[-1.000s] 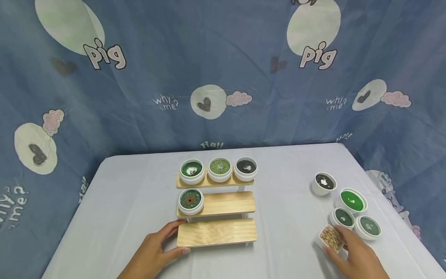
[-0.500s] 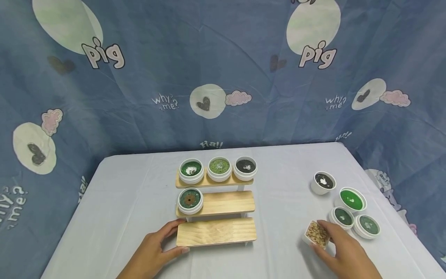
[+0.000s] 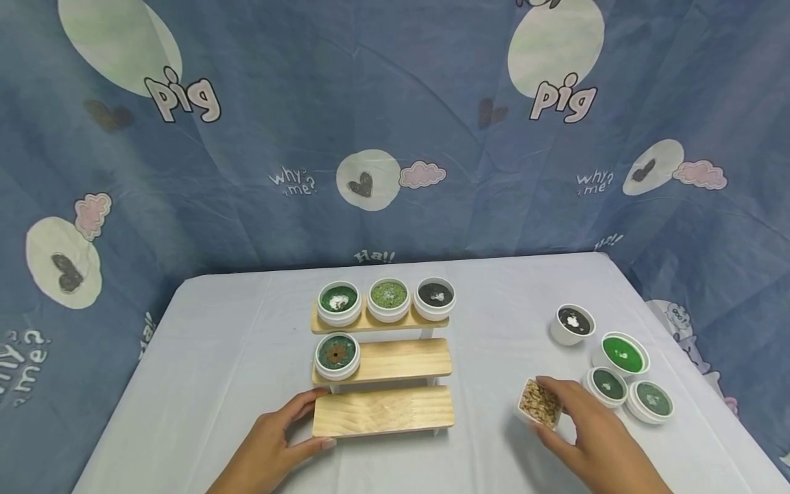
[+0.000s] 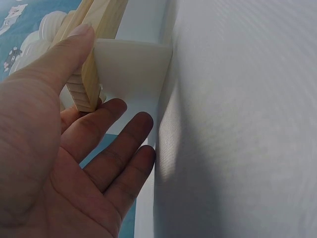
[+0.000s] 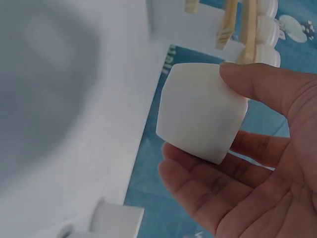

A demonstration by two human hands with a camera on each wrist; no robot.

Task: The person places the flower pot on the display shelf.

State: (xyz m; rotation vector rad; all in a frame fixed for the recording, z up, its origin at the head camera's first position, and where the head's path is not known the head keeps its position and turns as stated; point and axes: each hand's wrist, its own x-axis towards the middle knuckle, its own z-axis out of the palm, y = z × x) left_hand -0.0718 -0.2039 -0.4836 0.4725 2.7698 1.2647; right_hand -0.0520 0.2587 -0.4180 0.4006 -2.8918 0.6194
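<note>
My left hand (image 3: 274, 439) grips the left end of the lowest board of a three-tier wooden stand (image 3: 382, 412). In the left wrist view its thumb presses one edge of the board, the index finger is at the other, and the remaining fingers lie loose. My right hand (image 3: 589, 432) holds a small white square cup (image 5: 203, 109) between thumb and fingers, over the table right of the stand. Tan chopped bits (image 3: 540, 403) fill the cup. On the middle tier's left end sits a round white pot with a brown ring on green (image 3: 337, 354).
Three round pots stand along the top tier, among them a light green one (image 3: 389, 295). Right of my right hand are a dark cup (image 3: 573, 322), a bright green pot (image 3: 625, 355) and two dull green pots (image 3: 654, 400). A blue printed cloth (image 3: 395, 233) hangs behind the white table.
My right hand has carried the square cup leftward, away from the group of pots on the right and toward the stand. The left hand stays at the lowest board.
</note>
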